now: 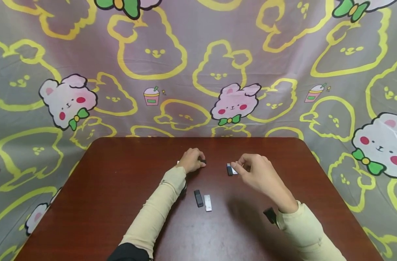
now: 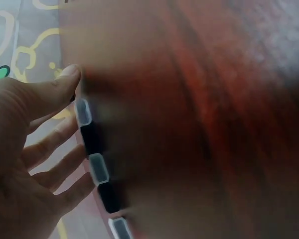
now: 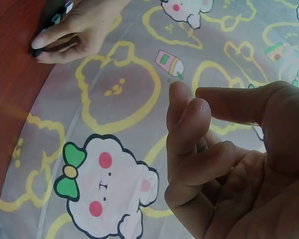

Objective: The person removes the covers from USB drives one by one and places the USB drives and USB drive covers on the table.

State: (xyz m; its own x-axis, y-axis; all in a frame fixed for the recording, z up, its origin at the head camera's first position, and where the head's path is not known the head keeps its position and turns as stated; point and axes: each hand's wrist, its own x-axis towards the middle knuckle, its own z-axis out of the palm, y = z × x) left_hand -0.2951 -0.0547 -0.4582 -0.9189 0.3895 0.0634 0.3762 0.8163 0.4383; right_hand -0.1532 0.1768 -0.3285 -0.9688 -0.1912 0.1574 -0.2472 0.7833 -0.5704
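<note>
My left hand (image 1: 191, 160) is at the far side of the table and pinches a black USB stick (image 1: 203, 161) between thumb and fingertips. Beside its fingers, the left wrist view has a row of sticks alternating white (image 2: 99, 168) and black (image 2: 108, 196). My right hand (image 1: 257, 173) hovers over the table with loosely curled fingers and thumb tip close to the fingertips; nothing shows between them. Just left of its fingertips lie a black USB stick (image 1: 229, 169) and a white one (image 1: 234, 168), side by side, the white one partly hidden by the hand.
Nearer the front of the brown table (image 1: 97, 203), a black USB stick (image 1: 198, 198) and a white one (image 1: 207, 203) lie next to each other. A patterned curtain (image 1: 185, 83) hangs behind the table's far edge. A dark strap (image 1: 270, 215) is at the right wrist.
</note>
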